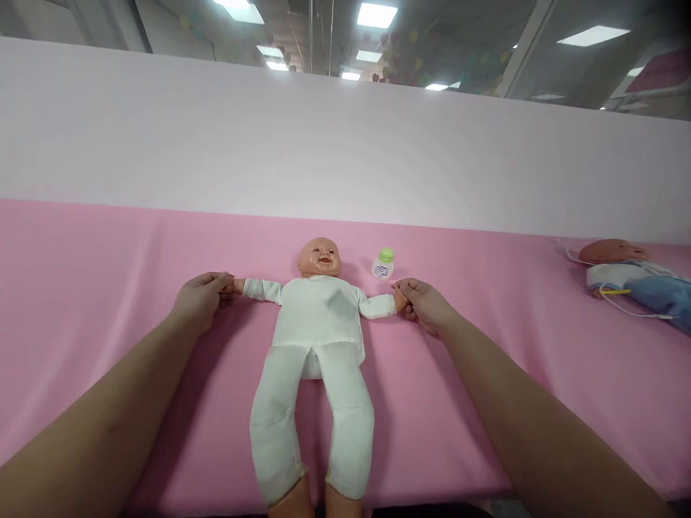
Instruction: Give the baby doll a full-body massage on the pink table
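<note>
A baby doll (322, 316) in a white cloth suit lies on its back on a pink cloth, head away from me, arms spread to both sides. My left hand (201, 301) is closed around the doll's hand on the left. On the other side, my right hand (424, 306) pinches the doll's other hand between thumb and fingers. Just beyond my right hand stands a small white bottle (383, 267) with a green cap, near the doll's head. The doll's feet run out of view at the bottom edge.
The pink cloth (97, 288) covers the surface up to a white wall panel (324, 144). Far to the right lies a second doll (642, 280) in blue and white, with thin white tubing about it. Windows reflecting ceiling lights rise above the panel.
</note>
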`<state>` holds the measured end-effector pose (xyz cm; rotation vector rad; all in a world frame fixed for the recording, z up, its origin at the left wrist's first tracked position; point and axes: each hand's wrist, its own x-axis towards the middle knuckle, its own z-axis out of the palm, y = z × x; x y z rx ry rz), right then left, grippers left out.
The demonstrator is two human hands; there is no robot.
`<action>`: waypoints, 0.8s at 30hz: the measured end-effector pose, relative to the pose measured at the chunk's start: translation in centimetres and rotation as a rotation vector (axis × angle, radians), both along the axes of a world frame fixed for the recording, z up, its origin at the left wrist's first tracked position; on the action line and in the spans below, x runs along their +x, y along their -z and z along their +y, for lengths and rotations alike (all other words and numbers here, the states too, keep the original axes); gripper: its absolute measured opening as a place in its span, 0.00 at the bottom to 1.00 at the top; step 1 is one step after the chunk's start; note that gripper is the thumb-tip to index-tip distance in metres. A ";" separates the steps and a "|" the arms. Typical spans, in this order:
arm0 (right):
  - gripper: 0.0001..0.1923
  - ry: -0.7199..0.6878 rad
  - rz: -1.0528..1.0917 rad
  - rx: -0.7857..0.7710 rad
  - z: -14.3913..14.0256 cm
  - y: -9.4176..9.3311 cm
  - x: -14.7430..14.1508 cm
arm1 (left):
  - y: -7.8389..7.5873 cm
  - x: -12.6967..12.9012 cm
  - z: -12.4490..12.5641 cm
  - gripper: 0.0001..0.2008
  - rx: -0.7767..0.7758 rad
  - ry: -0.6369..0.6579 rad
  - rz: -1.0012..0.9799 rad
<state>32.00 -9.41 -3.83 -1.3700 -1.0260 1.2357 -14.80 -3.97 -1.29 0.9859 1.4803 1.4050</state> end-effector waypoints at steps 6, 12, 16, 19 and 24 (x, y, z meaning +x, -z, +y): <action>0.16 -0.161 0.129 -0.042 -0.8 -0.9 0.8 | 0.5 -0.5 0.4 0.08 0.025 0.016 -0.040; 0.18 -0.287 0.237 -0.017 -1.1 -0.7 2.1 | 0.8 -1.0 0.8 0.13 0.027 0.076 -0.073; 0.17 -0.320 0.233 0.009 -1.0 -0.4 2.3 | 0.8 -1.1 0.8 0.14 0.042 0.096 -0.085; 0.15 -0.325 0.222 0.023 -0.9 -0.4 2.1 | 0.9 -1.2 0.7 0.15 0.051 0.108 -0.073; 0.16 -0.253 0.163 0.054 -0.7 -0.1 1.5 | 1.1 -1.3 0.8 0.12 0.063 0.093 -0.046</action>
